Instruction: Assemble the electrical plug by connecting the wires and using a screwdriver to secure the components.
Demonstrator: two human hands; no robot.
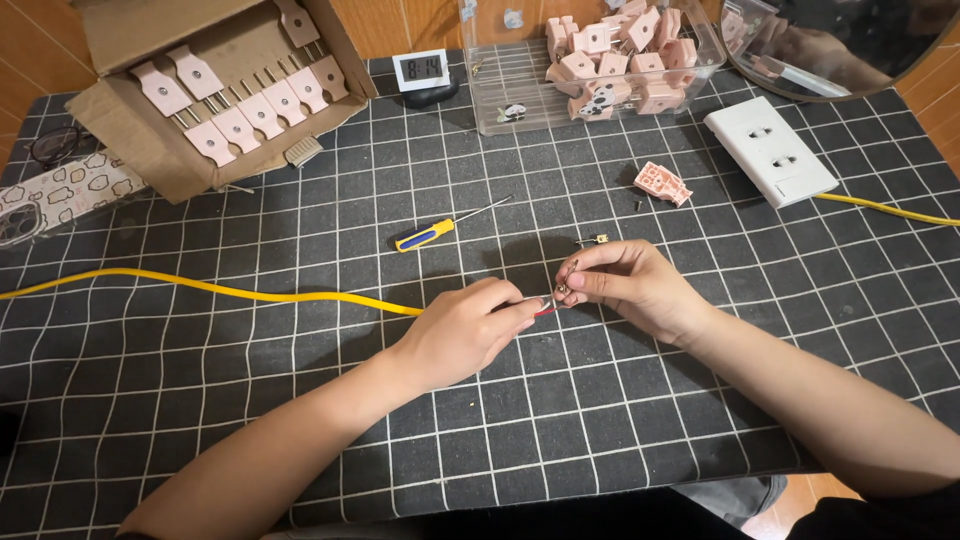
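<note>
The yellow cable (250, 294) is lying across the grid-patterned tabletop (600, 420), running from the left edge to the left hand (470, 330), which is pinching its stripped end, where a short red wire (546, 312) is showing. The right hand (625, 285) is meeting it, fingertips closed around a small metal terminal (566, 288) held against the wire tips. Just beyond the hands, a second small metal piece (592, 240) is resting on the tabletop, and a blue and yellow screwdriver (440, 230) is lying near it to the left. Farther back, a pink plug shell (662, 183) is sitting beside a white socket strip (770, 150). A clear bin of pink plug parts (610, 60), a small digital clock (420, 70) and a cardboard box of pink plug halves (215, 90) are lining the far edge.
</note>
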